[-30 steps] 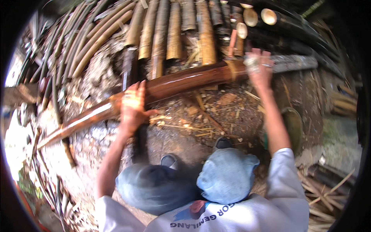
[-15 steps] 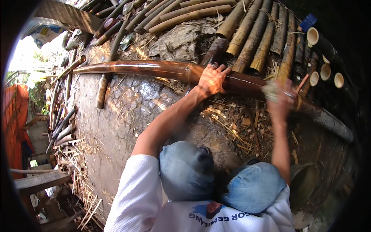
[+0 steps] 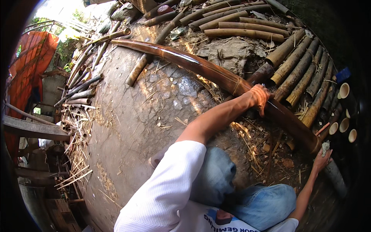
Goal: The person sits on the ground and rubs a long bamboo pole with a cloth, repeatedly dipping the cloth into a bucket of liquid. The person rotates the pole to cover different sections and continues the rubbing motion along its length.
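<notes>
A long bamboo pole [image 3: 201, 69], dark brown and shiny wet, runs slantwise from the far left to the near right. My left hand [image 3: 259, 98] is closed over it just right of a joint ring, the fingers wrapped across its top. Farther down, beside another joint near the right end, my right hand [image 3: 322, 159] is closed on a pale grey-green wad [image 3: 325, 147] that looks like a rag. That wad touches or lies right against the pole. Beyond my right hand the pole's end section [image 3: 335, 178] is greyer and duller.
Cut bamboo lengths [image 3: 293, 62] lie in rows along the far right. Several pale open bamboo ends [image 3: 344, 91] face me at the right. More poles [image 3: 83, 87] and split strips [image 3: 75, 154] are piled at the left. A short bamboo piece [image 3: 138, 69] lies under the pole's far part.
My right hand has slid with the wad along the pole toward its near right end. My left hand stays on the pole near the joint. The whole view has swung.
</notes>
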`<control>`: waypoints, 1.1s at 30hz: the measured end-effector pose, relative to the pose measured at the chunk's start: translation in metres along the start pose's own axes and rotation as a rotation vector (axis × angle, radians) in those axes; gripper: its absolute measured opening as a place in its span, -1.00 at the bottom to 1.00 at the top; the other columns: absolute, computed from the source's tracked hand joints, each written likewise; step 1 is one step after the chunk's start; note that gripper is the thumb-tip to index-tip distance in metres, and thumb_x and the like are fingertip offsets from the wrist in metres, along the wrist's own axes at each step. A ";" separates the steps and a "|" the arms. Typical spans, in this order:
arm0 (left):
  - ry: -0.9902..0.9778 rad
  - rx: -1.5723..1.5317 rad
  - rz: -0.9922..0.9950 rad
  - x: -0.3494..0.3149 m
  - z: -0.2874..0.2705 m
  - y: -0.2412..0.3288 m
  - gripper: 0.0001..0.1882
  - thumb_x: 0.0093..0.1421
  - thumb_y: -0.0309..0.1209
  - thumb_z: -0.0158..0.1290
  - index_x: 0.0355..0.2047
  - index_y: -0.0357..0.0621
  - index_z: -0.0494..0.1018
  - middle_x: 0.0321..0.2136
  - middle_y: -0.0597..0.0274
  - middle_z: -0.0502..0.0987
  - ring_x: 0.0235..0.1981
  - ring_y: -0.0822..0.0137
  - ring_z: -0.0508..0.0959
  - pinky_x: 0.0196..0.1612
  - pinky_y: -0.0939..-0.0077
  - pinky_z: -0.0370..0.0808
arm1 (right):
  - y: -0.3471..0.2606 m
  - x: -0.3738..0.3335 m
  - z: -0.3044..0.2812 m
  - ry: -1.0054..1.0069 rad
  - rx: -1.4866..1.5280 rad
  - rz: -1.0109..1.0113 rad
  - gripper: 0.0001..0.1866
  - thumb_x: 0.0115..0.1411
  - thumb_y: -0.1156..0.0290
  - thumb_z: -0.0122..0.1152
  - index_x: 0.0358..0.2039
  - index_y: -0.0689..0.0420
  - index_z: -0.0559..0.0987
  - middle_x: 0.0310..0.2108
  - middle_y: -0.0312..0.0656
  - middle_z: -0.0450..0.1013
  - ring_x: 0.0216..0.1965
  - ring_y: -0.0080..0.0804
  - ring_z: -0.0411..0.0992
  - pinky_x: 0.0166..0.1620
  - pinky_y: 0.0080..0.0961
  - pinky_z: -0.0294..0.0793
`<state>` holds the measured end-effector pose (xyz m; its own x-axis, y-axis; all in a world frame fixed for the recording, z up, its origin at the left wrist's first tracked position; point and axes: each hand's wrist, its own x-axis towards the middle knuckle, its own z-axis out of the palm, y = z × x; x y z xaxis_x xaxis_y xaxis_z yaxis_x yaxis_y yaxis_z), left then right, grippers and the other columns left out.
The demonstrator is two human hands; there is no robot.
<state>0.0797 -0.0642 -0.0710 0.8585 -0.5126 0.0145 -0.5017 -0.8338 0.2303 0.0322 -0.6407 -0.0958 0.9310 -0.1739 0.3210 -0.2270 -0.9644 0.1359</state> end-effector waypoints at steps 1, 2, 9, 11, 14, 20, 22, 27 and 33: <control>-0.142 -0.015 -0.056 -0.011 0.003 -0.002 -0.09 -0.45 0.24 0.51 -0.12 0.02 0.54 -0.26 0.17 0.62 -0.21 0.13 0.63 -0.14 0.29 0.57 | -0.007 -0.004 0.001 0.013 0.023 -0.036 -0.44 0.41 0.04 0.12 0.28 0.10 0.50 0.34 -0.04 0.38 0.43 -0.19 0.25 0.48 0.13 -0.05; -0.285 -0.033 -0.112 -0.024 0.005 -0.005 -0.03 -0.43 0.29 0.49 -0.07 -0.04 0.51 -0.18 0.12 0.63 -0.13 0.10 0.64 -0.06 0.30 0.57 | -0.015 -0.011 0.004 -0.037 0.055 -0.030 -0.45 0.40 0.07 0.13 0.27 0.12 0.50 0.34 -0.03 0.38 0.42 -0.18 0.26 0.48 0.12 -0.05; -0.365 -0.141 -0.101 -0.107 -0.053 0.025 0.12 -0.41 0.42 0.41 0.10 0.00 0.49 -0.09 0.08 0.61 -0.02 0.05 0.62 0.08 0.23 0.52 | -0.049 -0.071 -0.054 -0.107 0.206 -0.088 -0.46 0.31 0.21 0.24 0.22 0.25 0.53 0.22 0.07 0.49 0.28 -0.04 0.41 0.49 0.04 0.00; -0.336 -0.111 -0.133 -0.128 -0.076 0.031 0.12 -0.36 0.38 0.43 0.19 0.05 0.45 -0.04 0.12 0.60 0.06 0.09 0.59 0.17 0.18 0.46 | -0.061 -0.082 -0.062 -0.048 0.255 -0.118 -0.46 0.31 0.22 0.24 0.22 0.24 0.53 0.20 0.07 0.50 0.27 -0.02 0.41 0.48 0.05 0.01; -0.258 -0.076 -0.181 -0.166 -0.078 -0.002 0.16 -0.33 0.36 0.43 0.28 0.13 0.38 0.03 0.16 0.54 0.14 0.14 0.53 0.26 0.13 0.36 | -0.098 -0.098 -0.066 0.022 0.352 -0.200 -0.46 0.28 0.21 0.25 0.22 0.19 0.53 0.19 -0.01 0.50 0.26 -0.02 0.42 0.46 0.14 0.05; -0.369 0.184 -0.321 -0.228 -0.108 -0.065 0.20 -0.35 0.31 0.46 0.34 0.24 0.32 0.34 0.12 0.34 0.38 0.09 0.33 0.44 -0.22 0.05 | -0.205 -0.115 -0.135 0.036 0.489 -0.411 -0.46 0.18 0.34 0.30 0.21 0.04 0.52 0.21 -0.24 0.51 0.25 -0.17 0.44 0.39 0.04 0.19; -0.389 0.128 -0.410 -0.258 -0.117 -0.084 0.19 -0.35 0.28 0.48 0.35 0.33 0.32 0.43 0.04 0.22 0.47 -0.09 0.18 0.46 -0.43 -0.15 | -0.229 -0.123 -0.137 0.075 0.605 -0.527 -0.34 0.07 0.42 0.36 0.25 0.03 0.50 0.25 -0.26 0.47 0.28 -0.21 0.40 0.42 -0.03 0.15; 0.107 0.114 -0.674 -0.325 -0.103 -0.090 0.25 -0.32 0.34 0.48 0.42 0.44 0.23 0.43 -0.18 0.16 0.50 -0.12 0.08 0.45 -0.40 -0.11 | -0.211 -0.114 -0.138 -0.066 0.531 -0.567 -0.20 -0.04 0.51 0.41 0.30 -0.08 0.46 0.30 -0.30 0.42 0.33 -0.30 0.36 0.50 0.03 -0.04; 1.391 -1.324 -1.477 -0.373 -0.048 -0.119 0.13 0.21 0.53 -0.14 0.39 -0.26 0.15 0.42 -0.20 0.15 0.45 -0.20 0.11 0.43 -0.17 0.17 | 0.006 -0.063 -0.031 -0.122 0.137 -0.226 -0.39 0.35 0.35 0.21 0.39 0.10 0.35 0.34 -0.07 0.38 0.34 -0.09 0.35 0.46 0.03 0.04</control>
<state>-0.1759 0.2358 -0.0567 0.2588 0.8687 -0.4223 0.0634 0.4210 0.9049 -0.0364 -0.6294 -0.0866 0.9829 0.0341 0.1807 0.0234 -0.9979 0.0611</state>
